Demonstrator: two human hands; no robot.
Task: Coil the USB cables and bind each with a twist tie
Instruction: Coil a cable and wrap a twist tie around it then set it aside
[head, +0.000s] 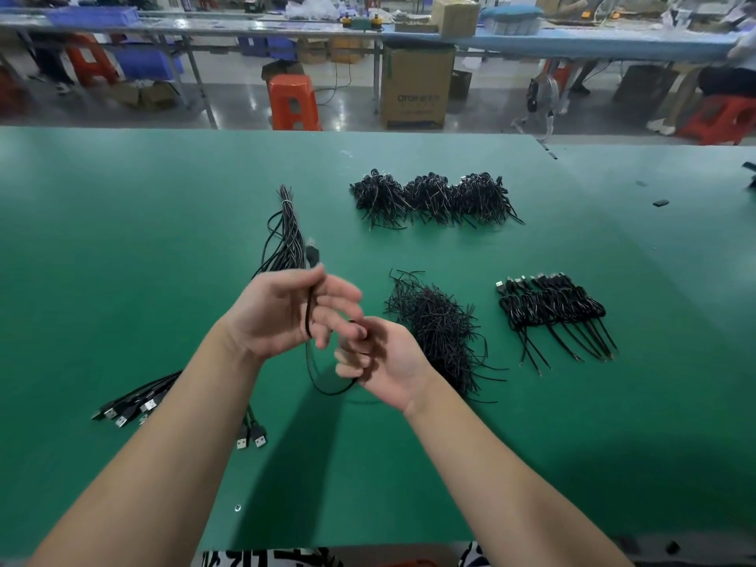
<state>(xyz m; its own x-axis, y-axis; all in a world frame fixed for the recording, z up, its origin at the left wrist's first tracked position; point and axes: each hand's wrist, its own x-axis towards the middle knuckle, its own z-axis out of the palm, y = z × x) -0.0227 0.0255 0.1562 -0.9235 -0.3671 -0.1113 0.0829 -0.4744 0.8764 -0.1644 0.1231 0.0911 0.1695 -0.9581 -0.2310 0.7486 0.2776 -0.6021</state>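
— Both hands are on one USB cable (310,317): my left hand (278,317) pinches it between thumb and fingers, plug end sticking up past my fingertips, and my right hand (380,362) has its fingers curled round the lower run, so a loop hangs between them just above the mat.

— How much room have you got?

— Plenty. Biggest thing first: the green table (122,223) runs wide, with a long bare stretch on my left reaching to the far edge, and more bare mat near me under my forearms. A seam splits it from a second green section on the far right.

— And the stock?

— Far from me, three heaps of bound coils (429,196) sit in a row, touching. Just right of my right hand is the pile of twist ties (437,325) — its strays nearly reach my wrist. Further right, apart from that pile, a neat row of coiled cables (552,308) lies with the plugs pointing away and the tails toward me.

— Uncoiled ones?

— A tied bundle of loose cables (286,227) starts beyond my left hand and passes under my arm; its plugs (127,407) fan out on the near left, well inside the table edge. Two more plugs (253,437) lie beside my left forearm.
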